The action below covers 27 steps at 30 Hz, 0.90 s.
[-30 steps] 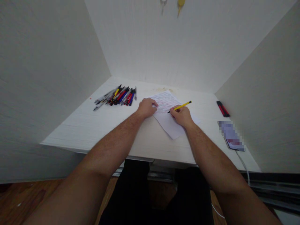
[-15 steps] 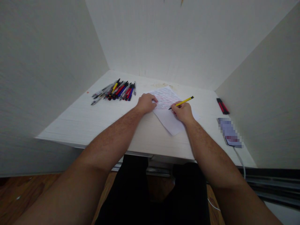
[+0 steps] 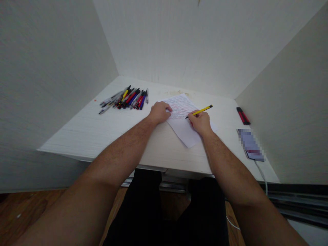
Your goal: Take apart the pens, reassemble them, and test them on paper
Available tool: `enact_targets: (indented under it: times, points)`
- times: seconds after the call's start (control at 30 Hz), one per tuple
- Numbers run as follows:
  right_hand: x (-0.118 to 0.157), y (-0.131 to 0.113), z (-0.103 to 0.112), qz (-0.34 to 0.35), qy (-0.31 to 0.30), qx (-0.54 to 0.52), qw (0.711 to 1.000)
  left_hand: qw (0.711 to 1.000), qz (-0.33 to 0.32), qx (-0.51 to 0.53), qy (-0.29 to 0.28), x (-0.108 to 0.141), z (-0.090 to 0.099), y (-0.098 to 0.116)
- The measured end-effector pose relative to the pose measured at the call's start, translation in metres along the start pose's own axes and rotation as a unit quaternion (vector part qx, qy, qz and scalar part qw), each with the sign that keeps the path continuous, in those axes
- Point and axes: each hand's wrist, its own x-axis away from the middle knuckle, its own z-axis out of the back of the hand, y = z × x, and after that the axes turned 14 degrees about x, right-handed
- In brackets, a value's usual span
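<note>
A sheet of paper (image 3: 188, 136) lies slantwise on the desk, its upper part filled with rows of coloured pen marks and its lower part blank. My left hand (image 3: 160, 112) rests on the paper's left edge, thumb and forefinger apart, holding nothing. In my right hand (image 3: 201, 122) is a yellow pen (image 3: 203, 109) with black ends, pinched between thumb and fingers. Its tip is at the lower border of the marked rows; whether it touches the paper I cannot tell.
Left of the paper lies a pile of pens (image 3: 128, 98) in several colours. Red-and-black pens (image 3: 243, 116) lie by the right wall, with a blurred phone (image 3: 251, 145) and its white cable (image 3: 261, 174) nearer me. Panels (image 3: 174, 44) enclose the white desk (image 3: 77, 133) at back and sides.
The yellow pen and my right hand have shifted very slightly to the right and up. My left hand stays in place on the paper.
</note>
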Motion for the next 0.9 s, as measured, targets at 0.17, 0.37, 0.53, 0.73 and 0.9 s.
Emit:
enact_targets:
  times: [0.17, 0.37, 0.53, 0.73, 0.9]
  points:
    - [0.0005, 0.0001, -0.0004, 0.009, -0.020, -0.022, 1.000, 1.000, -0.005, 0.006, 0.000, 0.0001, 0.0003, -0.0003]
    - [-0.0015, 0.0030, -0.0007, -0.006, 0.006, 0.001, 1.000, 1.000, 0.002, 0.004, 0.000, 0.0001, 0.0004, -0.0002]
    - [-0.0004, 0.0012, 0.0003, -0.007, 0.021, -0.001, 1.000, 1.000, -0.004, -0.006, -0.002, 0.0001, 0.0008, 0.0003]
    - [-0.0004, -0.0017, 0.0033, -0.013, 0.016, 0.012, 1.000, 1.000, -0.005, -0.004, 0.002, -0.0008, -0.0001, -0.0022]
    - [-0.0009, -0.0038, 0.0046, -0.038, 0.034, 0.047, 0.998, 1.000, -0.009, -0.001, 0.001, -0.0009, -0.0008, -0.0037]
